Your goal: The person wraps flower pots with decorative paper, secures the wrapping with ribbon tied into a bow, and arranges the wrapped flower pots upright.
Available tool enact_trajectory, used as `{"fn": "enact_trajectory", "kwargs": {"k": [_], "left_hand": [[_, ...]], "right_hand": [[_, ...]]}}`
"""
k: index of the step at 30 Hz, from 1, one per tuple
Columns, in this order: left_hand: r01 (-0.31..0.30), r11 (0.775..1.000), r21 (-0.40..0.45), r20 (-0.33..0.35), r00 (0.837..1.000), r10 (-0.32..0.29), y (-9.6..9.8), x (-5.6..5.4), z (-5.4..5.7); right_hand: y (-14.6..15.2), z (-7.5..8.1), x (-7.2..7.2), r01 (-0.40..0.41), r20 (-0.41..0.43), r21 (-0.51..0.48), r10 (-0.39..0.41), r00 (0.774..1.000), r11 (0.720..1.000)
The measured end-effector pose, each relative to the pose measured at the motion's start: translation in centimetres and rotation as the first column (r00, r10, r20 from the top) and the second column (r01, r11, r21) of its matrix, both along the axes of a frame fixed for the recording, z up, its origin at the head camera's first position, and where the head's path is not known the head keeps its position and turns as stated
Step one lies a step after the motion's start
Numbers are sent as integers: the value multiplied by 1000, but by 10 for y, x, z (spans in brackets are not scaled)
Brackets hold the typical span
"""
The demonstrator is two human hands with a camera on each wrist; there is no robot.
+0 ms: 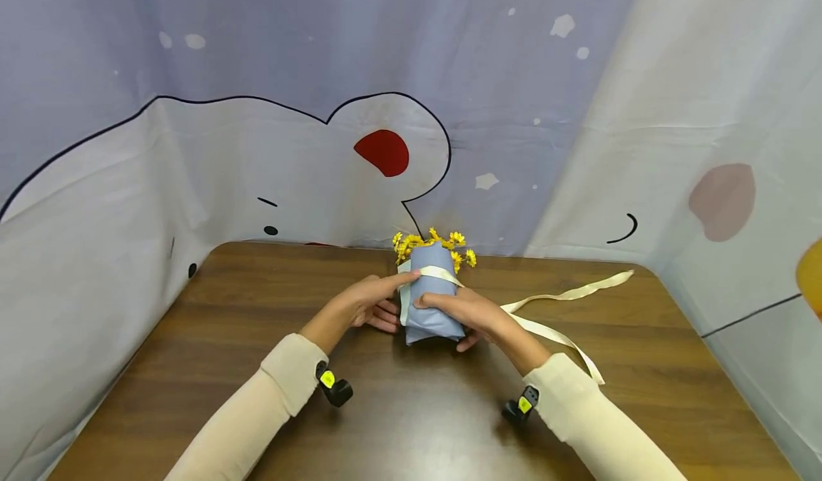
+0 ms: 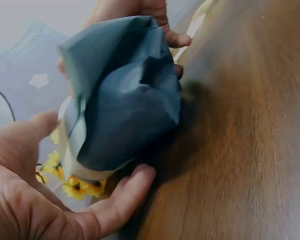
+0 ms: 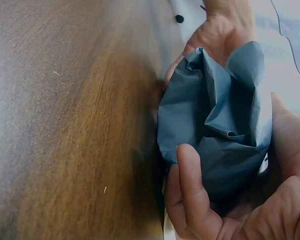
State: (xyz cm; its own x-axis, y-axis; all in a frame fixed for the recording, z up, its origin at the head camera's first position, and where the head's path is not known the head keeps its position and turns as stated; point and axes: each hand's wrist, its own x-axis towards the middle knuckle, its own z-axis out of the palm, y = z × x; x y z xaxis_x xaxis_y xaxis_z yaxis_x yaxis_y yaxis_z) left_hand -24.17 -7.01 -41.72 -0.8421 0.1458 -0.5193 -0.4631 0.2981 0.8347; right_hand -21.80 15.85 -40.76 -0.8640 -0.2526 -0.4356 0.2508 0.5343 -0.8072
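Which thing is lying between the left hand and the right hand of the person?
In the head view, the blue paper bundle, with a cream ribbon across it, lies between the left hand and the right hand.

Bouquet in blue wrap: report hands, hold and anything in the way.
Right hand gripping bouquet; left hand touching ribbon across it. Flowers at far end. Loose ribbon ends by right sleeve; no blockage seen.
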Motion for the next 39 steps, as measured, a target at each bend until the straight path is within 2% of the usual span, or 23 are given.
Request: {"fn": "enact_trajectory", "kwargs": {"k": [2, 4, 9, 19, 23, 27, 30, 32, 34, 37, 39], "left_hand": [[22, 997, 75, 30, 999, -24, 5, -2, -6], [30, 995, 90, 13, 999, -31, 11, -4, -10], [32, 999, 35, -28, 999, -31, 22, -3, -12], [44, 999, -21, -60, 997, -45, 32, -6, -5], [23, 998, -53, -76, 997, -27, 34, -6, -5], [-2, 998, -65, -88, 996, -3, 36, -5, -7], [-14, 999, -46, -94, 996, 10, 38, -3, -7], [-24, 999, -45, -103, 994, 20, 39, -2, -7], [-37, 998, -48, -110, 993, 31, 40, -2, -8], [-45, 998, -48, -113, 993, 39, 39, -1, -8], [-45, 998, -34, -109, 993, 41, 38, 0, -9]], "right_hand": [[1, 0, 0, 3, -2, 2, -3, 1000, 1000], [2, -1, 0, 0, 1, 0, 0, 1000, 1000], [1, -2, 0, -1, 15, 1, 1, 1000, 1000], [-2, 5, 0, -20, -26, 57, 22, 999, 998], [1, 6, 0, -37, -26, 57, 39, 999, 998], [16, 13, -2, -80, 13, 86, 79, 997, 993], [38, 22, -4, -82, 16, 137, 80, 997, 987], [56, 28, -6, -53, -8, 155, 55, 998, 986], [72, 30, -12, -4, -38, 133, 9, 999, 991], [91, 29, -27, 92, -46, -4, -92, 995, 996], [102, 26, -41, 172, -26, -135, -177, 984, 976]]}}
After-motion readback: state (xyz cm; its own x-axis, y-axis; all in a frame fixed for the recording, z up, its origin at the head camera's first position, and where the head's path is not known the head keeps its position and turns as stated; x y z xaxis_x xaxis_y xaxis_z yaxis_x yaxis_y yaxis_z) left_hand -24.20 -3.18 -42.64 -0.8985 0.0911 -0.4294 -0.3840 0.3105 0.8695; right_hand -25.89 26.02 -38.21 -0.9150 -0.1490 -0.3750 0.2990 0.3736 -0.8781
